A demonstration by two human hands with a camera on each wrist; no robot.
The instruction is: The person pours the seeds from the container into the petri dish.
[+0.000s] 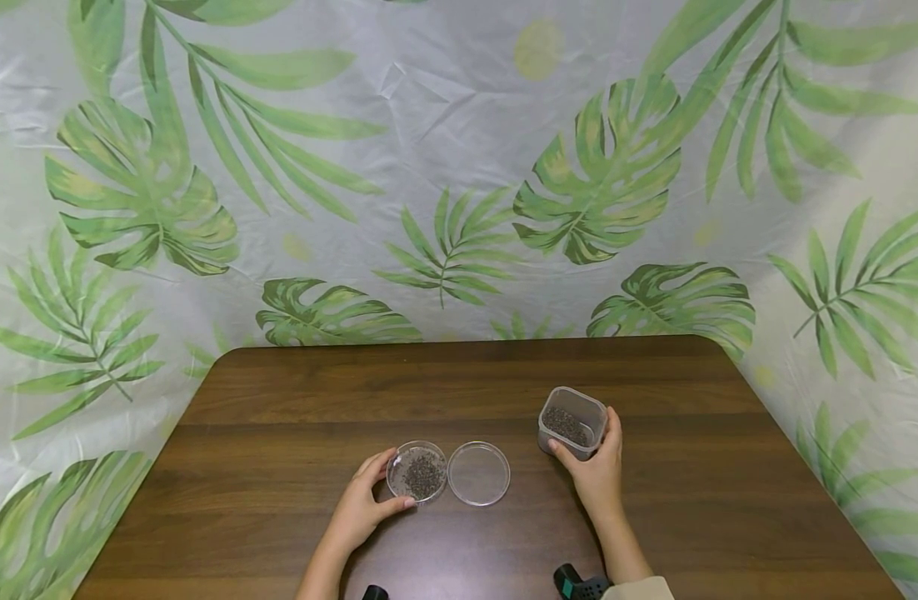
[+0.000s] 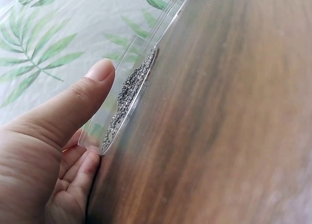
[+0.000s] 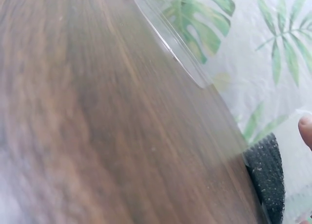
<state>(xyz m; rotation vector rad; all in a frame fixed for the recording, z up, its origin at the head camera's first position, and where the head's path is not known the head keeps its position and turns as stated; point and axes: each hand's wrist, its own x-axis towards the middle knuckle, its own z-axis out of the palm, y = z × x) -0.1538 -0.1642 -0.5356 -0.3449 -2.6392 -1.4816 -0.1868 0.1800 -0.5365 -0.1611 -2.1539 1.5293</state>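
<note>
My left hand [image 1: 361,504] holds a round clear petri dish [image 1: 397,467] at its left side, thumb on the near rim and fingers on the far rim. Dark grey granules [image 1: 425,476] lie heaped in this dish; the left wrist view shows the granules [image 2: 129,90] through its clear wall. Farther right, my right hand [image 1: 600,475] grips a squarish translucent plastic tub [image 1: 581,407] between thumb and fingers. More dark granules [image 1: 566,425] cover part of its bottom. In the right wrist view only the tub's lower part [image 3: 268,175] and a fingertip [image 3: 306,129] show.
A second clear round dish or lid [image 1: 479,474] lies flat right beside the filled dish, between the two hands. All of it is on a dark brown wooden table [image 1: 459,383]. Behind hangs a pale cloth [image 1: 459,150] with green leaf prints. Black wrist devices [image 1: 575,581] show at the bottom.
</note>
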